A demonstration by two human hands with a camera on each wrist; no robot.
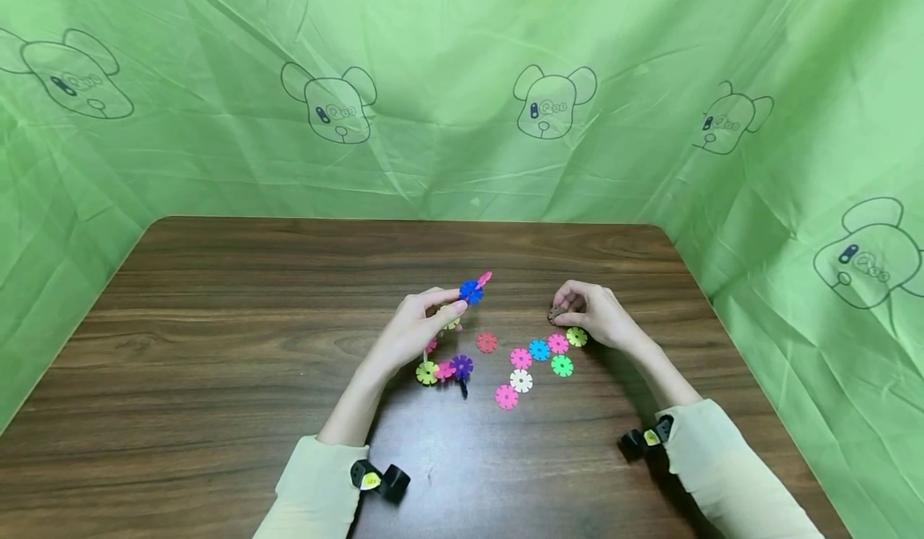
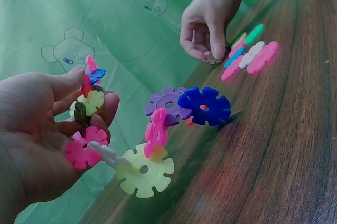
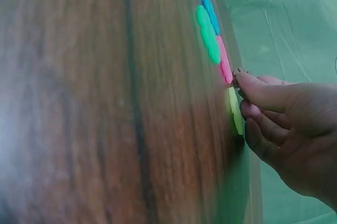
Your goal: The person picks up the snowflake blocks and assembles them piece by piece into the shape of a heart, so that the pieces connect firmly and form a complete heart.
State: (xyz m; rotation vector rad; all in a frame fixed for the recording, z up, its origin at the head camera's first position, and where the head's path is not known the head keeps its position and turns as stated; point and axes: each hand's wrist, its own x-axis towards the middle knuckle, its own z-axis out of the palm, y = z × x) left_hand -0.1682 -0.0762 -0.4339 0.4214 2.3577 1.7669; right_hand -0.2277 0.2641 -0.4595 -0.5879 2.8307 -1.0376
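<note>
Head view: our L hand [image 1: 409, 332] pinches a chain [image 2: 156, 134] of flower pcs; can't tell if its low end touches the tbl [image 1: 216, 362]. Our R hand [image 1: 599, 314] pinches one brown pc [image 1: 555, 314] by the yellow pc [image 1: 577, 337]. We'd say it's part done: lots of pcs are linked, but the brown pc isn't on the chain yet. Eight loose pcs [image 1: 539, 350], incl. a red pc [image 1: 487, 342], lie flat, apart from the chain.

wood-grain table [image 1: 216, 346] | flat on it | red disc [image 1: 487, 342] | white disc [image 1: 521, 380] | green disc [image 1: 561, 365] | blue disc [image 1: 539, 350] | yellow-green disc [image 1: 577, 336] | three pink discs [image 1: 507, 397]
</note>
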